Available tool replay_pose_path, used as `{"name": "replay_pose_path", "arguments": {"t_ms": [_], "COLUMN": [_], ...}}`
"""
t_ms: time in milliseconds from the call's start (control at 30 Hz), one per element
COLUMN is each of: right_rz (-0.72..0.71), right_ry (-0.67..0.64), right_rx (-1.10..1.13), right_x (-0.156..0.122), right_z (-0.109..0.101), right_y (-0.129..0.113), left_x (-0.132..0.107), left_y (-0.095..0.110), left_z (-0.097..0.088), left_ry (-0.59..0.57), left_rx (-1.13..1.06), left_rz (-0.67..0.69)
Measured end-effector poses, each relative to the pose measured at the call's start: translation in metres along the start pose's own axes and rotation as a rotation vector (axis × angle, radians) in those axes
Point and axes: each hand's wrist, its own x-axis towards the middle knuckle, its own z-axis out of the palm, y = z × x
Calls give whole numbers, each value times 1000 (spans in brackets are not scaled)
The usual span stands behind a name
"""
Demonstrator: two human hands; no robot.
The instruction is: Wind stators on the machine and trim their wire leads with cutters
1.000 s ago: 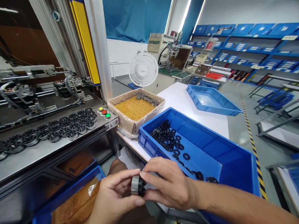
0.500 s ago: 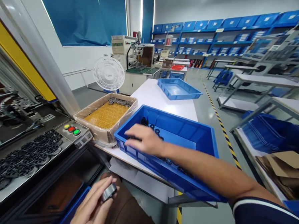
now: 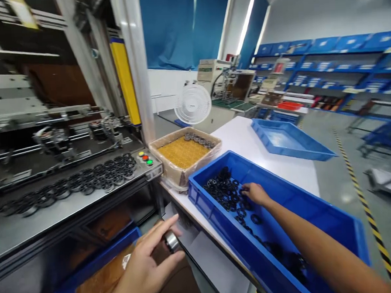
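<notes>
Silvery ring (image 3: 172, 241) held inside curled left hand (image 3: 148, 261).

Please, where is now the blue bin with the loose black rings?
In the head view, the blue bin stands right of centre on the white table, just right of the carton, with the right hand inside it.

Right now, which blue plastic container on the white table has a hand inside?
The deep, dark-blue plastic bin in front: the right hand is at the small black rings inside. The shallow light-blue plastic tray farther back has none.
</notes>
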Motion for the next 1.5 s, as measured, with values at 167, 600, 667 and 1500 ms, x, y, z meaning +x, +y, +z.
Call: {"name": "replay_pose_path", "arguments": {"t_ms": [167, 600, 667, 1500], "right_rz": [-5, -930, -1122, -1354], "right_ry": [8, 429, 401, 616], "right_rx": [71, 593, 728, 523], "right_x": [10, -158, -184, -190], "right_z": [-7, -55, -47, -33], "right_y": [-5, -164, -176, -179], "left_x": [-2, 7, 5, 0], "left_y": [2, 12, 14, 18], "left_z": [-9, -1, 8, 25], "left_ry": [-1, 126, 75, -14], "left_rx": [-411, -649, -666, -766], "left_rz": [-86, -166, -167, -49]}}
